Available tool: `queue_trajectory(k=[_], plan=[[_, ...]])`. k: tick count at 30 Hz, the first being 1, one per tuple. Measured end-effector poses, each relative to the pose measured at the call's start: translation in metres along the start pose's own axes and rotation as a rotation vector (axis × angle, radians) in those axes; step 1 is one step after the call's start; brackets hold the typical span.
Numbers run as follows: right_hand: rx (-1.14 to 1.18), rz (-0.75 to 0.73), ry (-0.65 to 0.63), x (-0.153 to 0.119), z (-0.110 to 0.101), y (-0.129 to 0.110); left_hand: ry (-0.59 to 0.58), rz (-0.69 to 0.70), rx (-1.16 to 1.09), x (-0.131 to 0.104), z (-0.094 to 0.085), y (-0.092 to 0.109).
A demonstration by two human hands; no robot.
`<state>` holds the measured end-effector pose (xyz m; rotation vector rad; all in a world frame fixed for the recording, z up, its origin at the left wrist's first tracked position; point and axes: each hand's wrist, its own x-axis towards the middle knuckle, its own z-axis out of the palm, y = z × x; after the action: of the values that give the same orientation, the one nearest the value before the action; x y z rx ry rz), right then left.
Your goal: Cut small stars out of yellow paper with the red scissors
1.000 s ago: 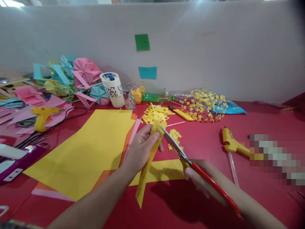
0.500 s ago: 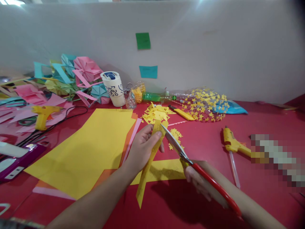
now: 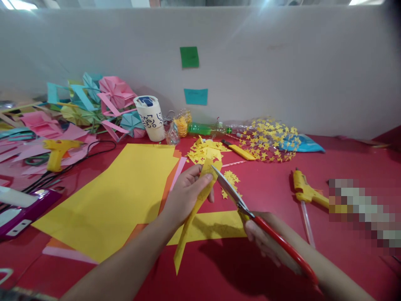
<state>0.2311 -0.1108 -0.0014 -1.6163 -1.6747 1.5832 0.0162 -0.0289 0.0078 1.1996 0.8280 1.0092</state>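
My left hand (image 3: 188, 192) is closed on a narrow yellow paper strip (image 3: 187, 228) with faint drawn lines, its thumb pressed on the upper part. In my right hand (image 3: 263, 240) is a pair of scissors (image 3: 278, 238) with red handles. The scissor tips touch or lie just over the strip's upper end, beside my left thumb. Below my hands another yellow strip (image 3: 216, 225) lies flat on the red table. Small cut yellow stars (image 3: 231, 177) lie past the blades, and a heap of yellow scraps (image 3: 200, 150) sits behind my left hand.
Large yellow sheets (image 3: 125, 188) lie left over orange and pink ones. Glue guns stand left (image 3: 56, 154) and right (image 3: 302, 186). Behind are a white tumbler (image 3: 151, 121), a yellow cutter (image 3: 241, 151), a star-covered plastic bottle (image 3: 269, 140) and folded paper shapes (image 3: 115, 92).
The strip's lower end has swung slightly left. Both hands and the scissors stay almost in place, and the whole view has shifted a little.
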Motion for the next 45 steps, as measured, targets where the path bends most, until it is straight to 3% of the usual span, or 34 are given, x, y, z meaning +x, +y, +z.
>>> queue_trajectory(k=[15, 25, 35, 45], plan=[[0.002, 0.052, 0.024, 0.003, 0.001, 0.001, -0.010, 0.002, 0.018, 0.001, -0.001, 0.002], [-0.005, 0.008, 0.023, 0.006, 0.000, 0.007, -0.023, 0.002, 0.027, 0.002, 0.000, 0.004], [0.039, 0.018, 0.003, 0.004, 0.000, 0.003, 0.111, 0.013, 0.083, 0.004, -0.009, -0.002], [0.177, -0.083, -0.068, 0.001, 0.003, 0.006, -0.006, 0.037, -0.050, 0.003, -0.010, -0.006]])
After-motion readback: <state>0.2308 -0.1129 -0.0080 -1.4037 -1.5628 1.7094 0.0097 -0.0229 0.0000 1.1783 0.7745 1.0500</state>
